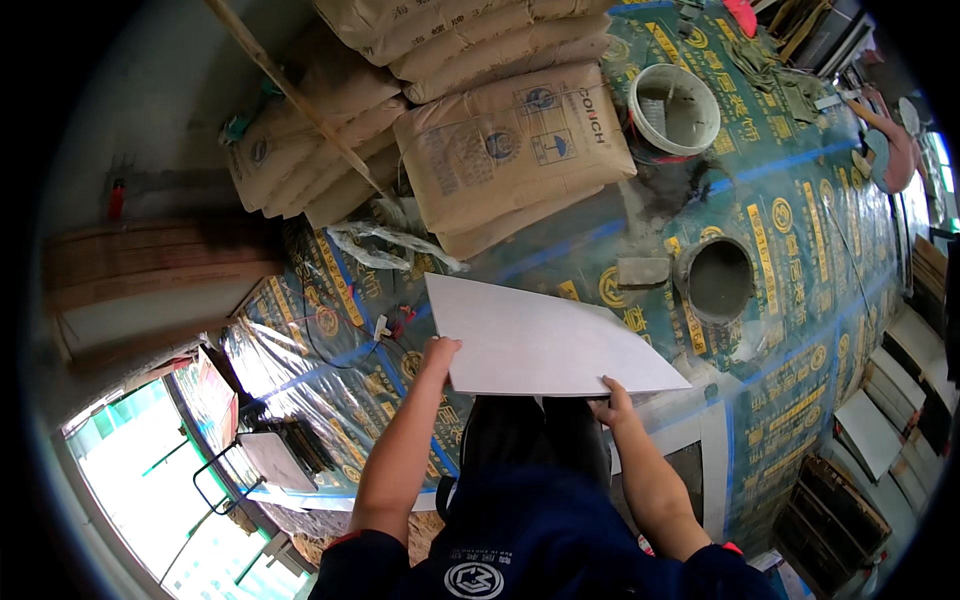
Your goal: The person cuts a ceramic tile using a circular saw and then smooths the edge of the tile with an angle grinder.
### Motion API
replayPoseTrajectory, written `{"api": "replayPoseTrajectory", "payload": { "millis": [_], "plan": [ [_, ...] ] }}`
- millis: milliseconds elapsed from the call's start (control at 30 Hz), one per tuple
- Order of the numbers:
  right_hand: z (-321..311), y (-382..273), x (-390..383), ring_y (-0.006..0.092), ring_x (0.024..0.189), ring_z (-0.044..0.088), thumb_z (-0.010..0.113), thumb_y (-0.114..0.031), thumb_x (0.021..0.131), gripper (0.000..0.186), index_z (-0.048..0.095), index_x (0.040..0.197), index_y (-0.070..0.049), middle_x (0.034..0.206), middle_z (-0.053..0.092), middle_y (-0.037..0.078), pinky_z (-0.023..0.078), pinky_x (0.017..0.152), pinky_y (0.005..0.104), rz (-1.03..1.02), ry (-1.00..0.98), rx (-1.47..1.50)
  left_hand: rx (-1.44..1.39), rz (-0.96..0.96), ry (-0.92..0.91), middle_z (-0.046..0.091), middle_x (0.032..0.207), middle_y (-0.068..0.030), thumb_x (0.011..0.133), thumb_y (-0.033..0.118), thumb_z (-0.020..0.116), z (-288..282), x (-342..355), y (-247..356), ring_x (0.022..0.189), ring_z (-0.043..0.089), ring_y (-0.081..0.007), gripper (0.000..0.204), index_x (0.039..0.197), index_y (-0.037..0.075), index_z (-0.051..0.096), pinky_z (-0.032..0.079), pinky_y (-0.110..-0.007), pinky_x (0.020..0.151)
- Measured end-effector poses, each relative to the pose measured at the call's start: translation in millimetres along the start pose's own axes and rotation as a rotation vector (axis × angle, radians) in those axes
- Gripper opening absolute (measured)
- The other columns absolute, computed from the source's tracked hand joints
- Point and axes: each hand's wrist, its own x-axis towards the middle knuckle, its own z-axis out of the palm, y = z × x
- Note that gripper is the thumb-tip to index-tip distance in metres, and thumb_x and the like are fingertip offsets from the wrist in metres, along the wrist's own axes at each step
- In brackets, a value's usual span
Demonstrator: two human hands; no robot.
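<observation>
A large, thin, flat white tile [545, 340] is held in front of my legs, over the floor. My left hand [441, 354] is closed on its left edge, thumb on the upper face. My right hand [614, 403] grips the near edge toward the right, thumb on top and fingers mostly hidden underneath. To the right of the tile stands a round bucket [683, 290] with smooth grey mortar [721, 280] inside. Beside that bucket lies a flat grey rectangular piece [643, 272].
Stacked brown paper sacks [510, 150] and a leaning wooden pole [300, 95] are ahead. A white-rimmed bucket [640, 105] stands right of the sacks. Printed green sheeting [790, 270] covers the floor. Cardboard boxes [150, 270] are at left; pale panels [870, 430] lean at right.
</observation>
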Motion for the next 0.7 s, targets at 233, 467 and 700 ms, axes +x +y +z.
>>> {"api": "replayPoseTrajectory", "payload": {
  "millis": [233, 467, 700],
  "plan": [
    [69.7, 60.1, 19.9, 0.0308, 0.124, 0.052, 0.059, -0.013, 0.098, 0.035, 0.05, 0.131, -0.009, 0.138, 0.05, 0.01, 0.042, 0.105, 0.0472, 0.062, 0.073, -0.141, 0.087, -0.33, -0.105, 0.07, 0.099, -0.0169, 0.085, 0.014, 0.068, -100.2, 114.9, -51.7, 0.085, 0.069, -0.0273, 0.031, 0.107, -0.008, 0.066, 0.053, -0.04, 0.072],
    [128.9, 116.1, 57.2, 0.0307, 0.127, 0.047, 0.058, -0.013, 0.098, 0.038, 0.046, 0.134, -0.009, 0.137, 0.047, 0.01, 0.046, 0.104, 0.0467, 0.058, 0.039, -0.068, 0.135, -0.465, -0.212, 0.069, 0.102, -0.0164, 0.089, 0.019, 0.066, -161.1, 211.8, -53.3, 0.088, 0.068, -0.0259, 0.037, 0.115, -0.006, 0.063, 0.053, -0.039, 0.074],
    [179.3, 179.0, 106.1, 0.0297, 0.123, 0.051, 0.06, -0.014, 0.097, 0.032, 0.051, 0.127, -0.007, 0.129, 0.053, 0.012, 0.05, 0.1, 0.0462, -0.044, 0.119, -0.048, 0.108, -0.317, -0.36, 0.068, 0.102, -0.0137, 0.089, 0.021, 0.065, -206.7, 299.9, -45.0, 0.087, 0.067, -0.0248, 0.039, 0.117, -0.005, 0.062, 0.052, -0.039, 0.076]
  ]
}}
